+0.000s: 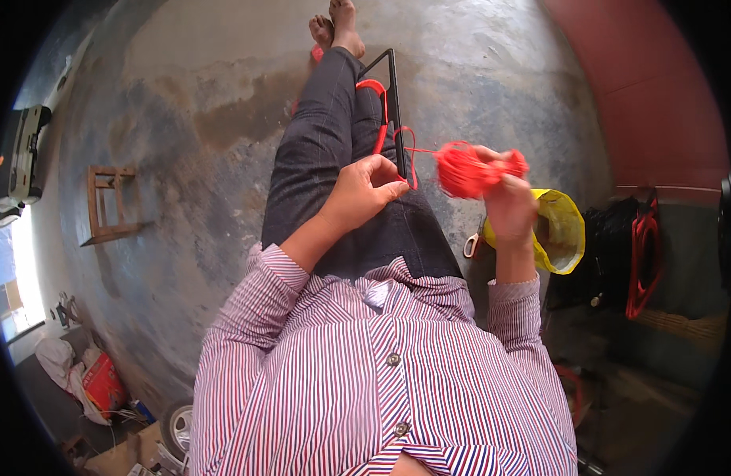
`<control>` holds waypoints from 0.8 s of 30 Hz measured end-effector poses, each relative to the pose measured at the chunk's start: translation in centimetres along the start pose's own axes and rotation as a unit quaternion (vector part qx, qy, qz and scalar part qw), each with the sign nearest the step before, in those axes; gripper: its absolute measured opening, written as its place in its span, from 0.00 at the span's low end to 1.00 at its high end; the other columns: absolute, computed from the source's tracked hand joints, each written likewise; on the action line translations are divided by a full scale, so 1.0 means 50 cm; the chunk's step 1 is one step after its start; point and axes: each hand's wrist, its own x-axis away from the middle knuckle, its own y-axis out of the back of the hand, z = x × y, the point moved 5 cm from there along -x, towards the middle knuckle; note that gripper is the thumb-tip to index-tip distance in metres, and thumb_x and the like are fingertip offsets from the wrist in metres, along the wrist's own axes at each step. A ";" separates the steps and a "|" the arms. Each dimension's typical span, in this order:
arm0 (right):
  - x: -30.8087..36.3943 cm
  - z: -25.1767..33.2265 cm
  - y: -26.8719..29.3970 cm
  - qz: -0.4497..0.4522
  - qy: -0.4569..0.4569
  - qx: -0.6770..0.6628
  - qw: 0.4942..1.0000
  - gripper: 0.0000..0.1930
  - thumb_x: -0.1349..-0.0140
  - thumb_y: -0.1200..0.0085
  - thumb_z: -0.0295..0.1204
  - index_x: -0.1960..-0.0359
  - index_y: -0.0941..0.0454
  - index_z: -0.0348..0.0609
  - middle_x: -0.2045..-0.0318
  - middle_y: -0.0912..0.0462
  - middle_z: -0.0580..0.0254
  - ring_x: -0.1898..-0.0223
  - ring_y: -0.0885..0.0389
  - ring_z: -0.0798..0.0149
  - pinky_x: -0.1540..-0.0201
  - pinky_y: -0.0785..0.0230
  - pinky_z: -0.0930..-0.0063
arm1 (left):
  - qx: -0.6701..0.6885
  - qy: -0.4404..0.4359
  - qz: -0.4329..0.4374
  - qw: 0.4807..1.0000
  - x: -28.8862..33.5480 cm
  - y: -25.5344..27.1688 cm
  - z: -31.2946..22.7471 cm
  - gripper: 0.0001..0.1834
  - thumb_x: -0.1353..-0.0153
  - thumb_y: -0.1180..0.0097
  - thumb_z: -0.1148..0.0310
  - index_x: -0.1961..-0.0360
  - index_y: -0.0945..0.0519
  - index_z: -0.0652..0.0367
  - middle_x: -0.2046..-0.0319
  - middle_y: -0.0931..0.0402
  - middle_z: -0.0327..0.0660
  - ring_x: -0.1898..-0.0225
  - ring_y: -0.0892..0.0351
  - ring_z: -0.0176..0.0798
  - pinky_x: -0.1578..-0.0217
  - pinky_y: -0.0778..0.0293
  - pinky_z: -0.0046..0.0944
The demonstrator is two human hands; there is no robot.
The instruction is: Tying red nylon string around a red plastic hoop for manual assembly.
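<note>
A black frame (394, 103) of thin bars lies over my outstretched legs, one of its sides wrapped in red cord (381, 131). My left hand (367, 194) is closed, thumb and forefinger pinching the near end of the frame where a red strand passes. From there the strand loops up and runs right to a loose bundle of red cord (467, 170). My right hand (510, 202) grips that bundle, off to the right of my legs, and is slightly smeared by motion. The right fingers are partly hidden by the cord.
A yellow-rimmed container (578, 238) stands just beyond my right wrist, with a light-handled tool (471, 246) beside it. Black and red frames (643, 258) lean farther right. A small wooden stool (111, 206) is on the floor at left. A wheel (179, 428) shows at lower left.
</note>
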 end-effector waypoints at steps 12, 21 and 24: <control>0.050 0.014 -0.012 -0.058 -0.088 -0.003 0.994 0.21 0.43 0.51 0.21 0.46 0.31 0.38 0.56 0.23 0.57 0.65 0.23 0.66 0.60 0.27 0.71 | 0.096 0.099 0.049 0.989 0.007 -0.031 0.014 0.11 0.45 0.32 0.72 0.65 0.21 0.64 0.69 0.20 0.36 0.66 0.22 0.26 0.62 0.25 0.28; 0.028 -0.046 -0.092 0.015 -0.089 0.244 0.965 0.16 0.42 0.43 0.19 0.52 0.29 0.39 0.71 0.23 0.70 0.72 0.26 0.78 0.69 0.32 0.83 | 0.088 0.105 0.028 0.990 0.014 -0.033 0.026 0.11 0.45 0.32 0.71 0.64 0.21 0.64 0.69 0.19 0.38 0.66 0.21 0.27 0.62 0.24 0.29; 0.052 -0.032 -0.114 0.031 -0.120 0.202 0.972 0.14 0.46 0.43 0.17 0.58 0.27 0.40 0.73 0.25 0.73 0.73 0.28 0.80 0.69 0.33 0.84 | 0.072 0.117 0.021 0.990 0.012 -0.033 0.024 0.11 0.46 0.32 0.72 0.64 0.21 0.64 0.69 0.19 0.38 0.66 0.21 0.27 0.62 0.24 0.29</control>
